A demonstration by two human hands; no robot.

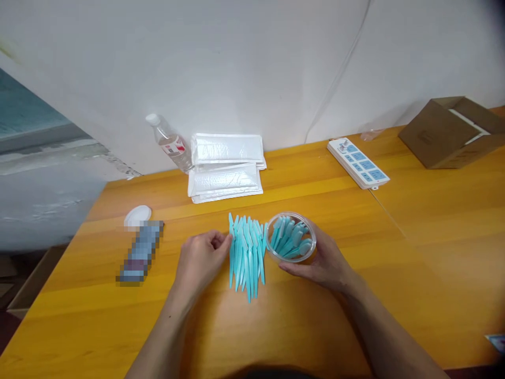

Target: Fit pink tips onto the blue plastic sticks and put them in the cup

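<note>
A loose pile of slim teal plastic eyebrow razors (250, 252) lies on the table, most of them pointing lengthwise toward me. My left hand (202, 255) is at the pile's left edge, thumb and forefinger pinched together on the leftmost razor. Its other fingers are curled. To the right of the pile, my right hand (321, 260) wraps around a clear round plastic jar (291, 259) from its right side. The jar has no lid on and tilts toward me. More teal razors (290, 237) stand inside it, their broader ends up.
A white round lid (138, 216) and a pixelated phone-like object (140, 252) lie at left. Behind are a plastic bottle (173, 147), white padded mailers (226, 179) and a power strip (358, 164). A cardboard box (437, 137) sits at far right, near the wall.
</note>
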